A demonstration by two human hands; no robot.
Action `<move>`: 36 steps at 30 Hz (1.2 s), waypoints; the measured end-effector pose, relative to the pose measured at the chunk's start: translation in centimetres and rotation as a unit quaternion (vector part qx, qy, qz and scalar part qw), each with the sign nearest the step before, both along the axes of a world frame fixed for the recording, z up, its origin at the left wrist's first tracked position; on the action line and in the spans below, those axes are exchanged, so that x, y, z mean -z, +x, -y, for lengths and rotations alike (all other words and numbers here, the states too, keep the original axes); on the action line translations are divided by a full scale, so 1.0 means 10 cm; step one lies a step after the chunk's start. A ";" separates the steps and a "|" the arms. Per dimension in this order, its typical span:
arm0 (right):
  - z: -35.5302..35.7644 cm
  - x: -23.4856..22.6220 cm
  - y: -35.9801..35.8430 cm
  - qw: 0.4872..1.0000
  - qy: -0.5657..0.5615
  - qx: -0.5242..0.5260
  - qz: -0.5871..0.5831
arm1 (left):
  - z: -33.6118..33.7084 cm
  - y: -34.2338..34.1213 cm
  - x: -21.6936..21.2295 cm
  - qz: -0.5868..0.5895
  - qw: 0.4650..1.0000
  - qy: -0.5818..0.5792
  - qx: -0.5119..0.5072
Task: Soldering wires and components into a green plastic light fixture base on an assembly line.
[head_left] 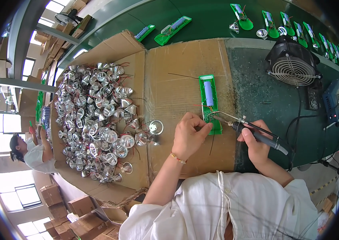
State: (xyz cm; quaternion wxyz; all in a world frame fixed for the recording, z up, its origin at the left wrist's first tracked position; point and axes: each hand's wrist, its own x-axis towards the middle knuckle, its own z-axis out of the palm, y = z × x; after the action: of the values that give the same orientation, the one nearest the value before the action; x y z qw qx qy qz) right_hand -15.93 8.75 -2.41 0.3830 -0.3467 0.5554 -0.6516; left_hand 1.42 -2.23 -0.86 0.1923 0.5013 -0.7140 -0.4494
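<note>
A green plastic flashlight housing (216, 127) lies on the cardboard in front of me, a purple cylindrical battery (208, 94) set lengthwise in it. My right hand (257, 149) is wrapped round the black handle of a soldering iron (268, 141), which has a thin metal tube fixed along it. The iron's tip reaches over the lower half of the housing, among small wires. At the housing's left edge my left hand (190, 134) is closed in a pinch beside the tip; what its fingers hold is hidden. Dark thin wires stick out above and below the housing.
On the left, a cardboard box (137, 64) is heaped with silvery reflector cups (107, 134). A black fan with a wire grille (293, 71) and a blue control unit (334, 102) stand at right. More green housings (173, 30) line the far shelf. Another person (37, 150) works at far left.
</note>
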 end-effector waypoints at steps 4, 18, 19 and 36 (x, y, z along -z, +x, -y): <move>0.03 0.02 0.01 1.000 0.002 -0.006 0.011 | 0.02 0.00 0.04 -0.035 0.998 0.044 -0.026; -0.03 -0.01 0.00 0.998 0.006 0.037 0.054 | 0.01 0.01 0.01 -0.020 0.999 0.029 -0.012; -0.02 -0.02 0.00 0.998 0.012 0.033 0.053 | 0.02 0.00 -0.02 -0.019 0.999 0.034 -0.016; -0.01 0.06 -0.03 0.998 -0.013 0.015 0.053 | 0.03 0.01 0.03 -0.019 1.000 0.023 -0.007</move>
State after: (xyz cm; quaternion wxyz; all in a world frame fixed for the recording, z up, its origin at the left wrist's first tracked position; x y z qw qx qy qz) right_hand -16.20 8.89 -2.98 0.3977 -0.3079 0.5312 -0.6817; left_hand 1.49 -2.57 -1.19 0.1974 0.5021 -0.6959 -0.4739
